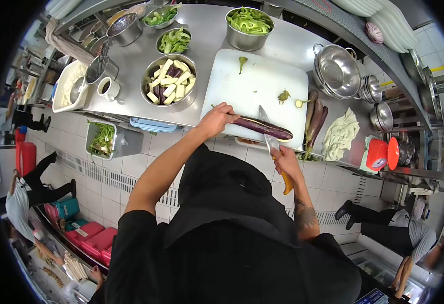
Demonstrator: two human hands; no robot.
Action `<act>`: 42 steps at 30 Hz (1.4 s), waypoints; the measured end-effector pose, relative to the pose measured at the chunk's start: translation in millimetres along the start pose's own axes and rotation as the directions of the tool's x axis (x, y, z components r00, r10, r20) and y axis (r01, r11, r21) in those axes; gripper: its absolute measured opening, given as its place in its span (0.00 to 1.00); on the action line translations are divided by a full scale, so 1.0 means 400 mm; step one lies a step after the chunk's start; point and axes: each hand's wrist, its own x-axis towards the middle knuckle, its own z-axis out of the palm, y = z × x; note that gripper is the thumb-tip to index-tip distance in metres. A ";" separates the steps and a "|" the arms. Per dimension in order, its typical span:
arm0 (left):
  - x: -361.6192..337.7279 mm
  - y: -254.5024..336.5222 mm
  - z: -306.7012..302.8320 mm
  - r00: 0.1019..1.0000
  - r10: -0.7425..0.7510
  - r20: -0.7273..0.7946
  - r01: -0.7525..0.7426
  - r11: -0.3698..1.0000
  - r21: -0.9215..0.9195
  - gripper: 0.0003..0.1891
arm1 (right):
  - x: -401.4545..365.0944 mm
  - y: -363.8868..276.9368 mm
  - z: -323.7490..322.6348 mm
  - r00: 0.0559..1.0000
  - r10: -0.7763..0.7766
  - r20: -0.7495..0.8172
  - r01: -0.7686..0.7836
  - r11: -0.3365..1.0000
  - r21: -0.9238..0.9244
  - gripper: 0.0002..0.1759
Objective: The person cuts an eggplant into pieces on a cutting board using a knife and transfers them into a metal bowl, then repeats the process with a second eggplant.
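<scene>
My left hand (217,120) is closed around the left end of a long purple eggplant (262,128), above the near part of the white cutting board (222,76). A pale line runs along the eggplant's length. In my right hand (286,163) is a knife (271,144) with a yellow handle. Its blade crosses the eggplant near the right end, and the tip shows on the far side. Cut-off stem pieces, among them a green cap (283,96), lie on the board. More whole eggplants (315,121) rest just right of it.
A steel pot of cut eggplant (170,83) stands left of the board. Bowls of sliced green vegetable (174,41) sit behind. Colanders (337,71), a crumpled cloth (341,133) and a red scale (377,154) are at right. A bin of trimmings (113,139) stands below; other people work behind.
</scene>
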 end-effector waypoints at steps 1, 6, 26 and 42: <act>0.002 0.005 0.000 1.000 -0.006 0.000 0.006 1.000 0.000 0.18 | -0.003 -0.003 -0.002 1.000 -0.002 0.005 0.002 1.000 0.000 0.19; 0.006 -0.008 0.007 0.999 0.032 0.017 -0.033 0.998 0.059 0.19 | 0.003 -0.017 0.008 0.999 -0.022 -0.023 0.021 1.000 -0.023 0.20; -0.002 -0.009 -0.046 1.000 0.022 0.015 -0.022 0.999 -0.039 0.15 | 0.096 -0.066 0.141 0.993 -0.097 0.064 0.100 0.994 -0.051 0.18; -0.067 -0.053 -0.020 0.979 -0.012 -0.204 0.020 0.999 0.038 0.19 | 0.110 -0.107 0.203 0.991 -0.112 0.079 0.116 0.992 -0.055 0.19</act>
